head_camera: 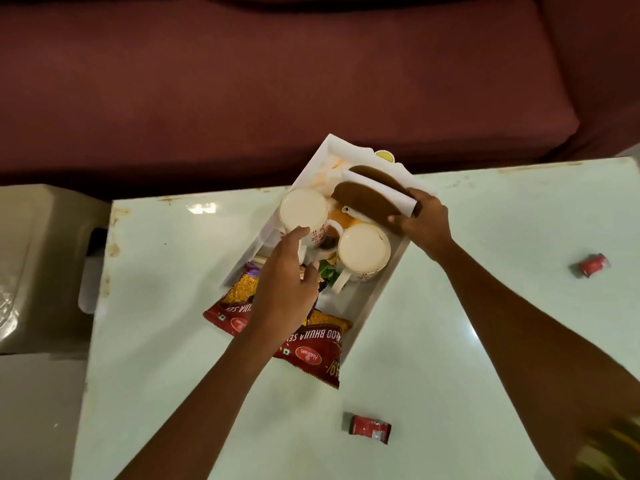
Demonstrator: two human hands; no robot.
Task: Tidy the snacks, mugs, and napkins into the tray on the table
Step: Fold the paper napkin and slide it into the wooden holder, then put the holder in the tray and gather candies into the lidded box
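A white tray [377, 289] lies slanted on the pale green table [485, 271]. Two white mugs stand in it: one [303, 209] at its left side, one [363, 249] nearer the middle. Two red snack packets [311, 348] hang over the tray's near end. My right hand [420, 220] is shut on white-and-brown napkins [374, 195] at the tray's far right side. My left hand [287, 285] hovers over the tray's near half, fingers apart, its fingertips touching the left mug. Two small red wrapped snacks lie on the table, one [369, 427] near me, one [590, 265] at far right.
A maroon sofa [277, 81] runs along behind the table. A beige plastic stool or chair [38, 265] stands to the left of the table. The tray's far corner juts past the table's back edge.
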